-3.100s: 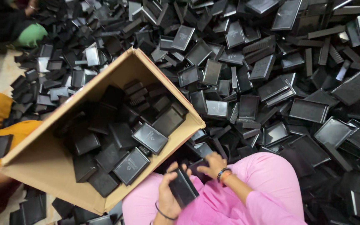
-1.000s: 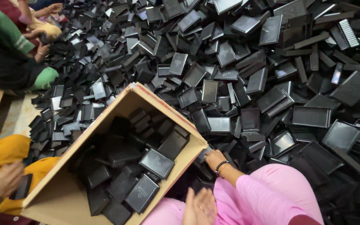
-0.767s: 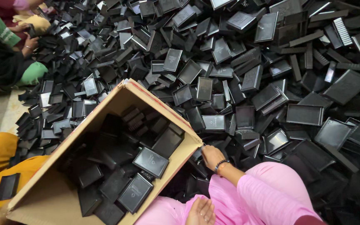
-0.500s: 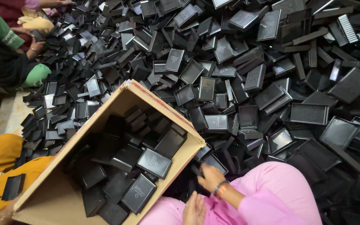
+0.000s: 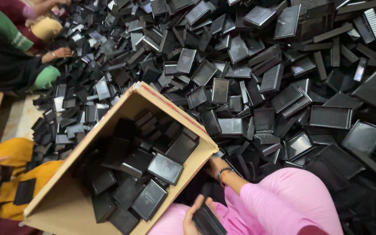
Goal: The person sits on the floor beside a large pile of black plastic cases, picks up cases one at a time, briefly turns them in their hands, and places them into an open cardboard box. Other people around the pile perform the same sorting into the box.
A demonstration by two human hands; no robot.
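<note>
My left hand (image 5: 191, 216) is at the bottom edge, over my pink-clad lap, and holds a flat black plastic case piece (image 5: 207, 221). My right hand (image 5: 217, 164), with bangles on the wrist, reaches into the pile of black plastic case pieces (image 5: 283, 87) right beside the near corner of the cardboard box (image 5: 66, 204). The box rim hides its fingers. The open box is tilted toward me and holds several black case pieces (image 5: 165, 167).
The black pile covers the floor ahead and to the right. A person in yellow (image 5: 9, 174) sits at the left holding a black piece. Another person's hand (image 5: 59, 53), in a dark and green sleeve, works at the pile's upper left edge.
My left hand was empty and open a second ago; now it holds a black piece. My right hand drew back from the pile, then went to it again by the box corner.
</note>
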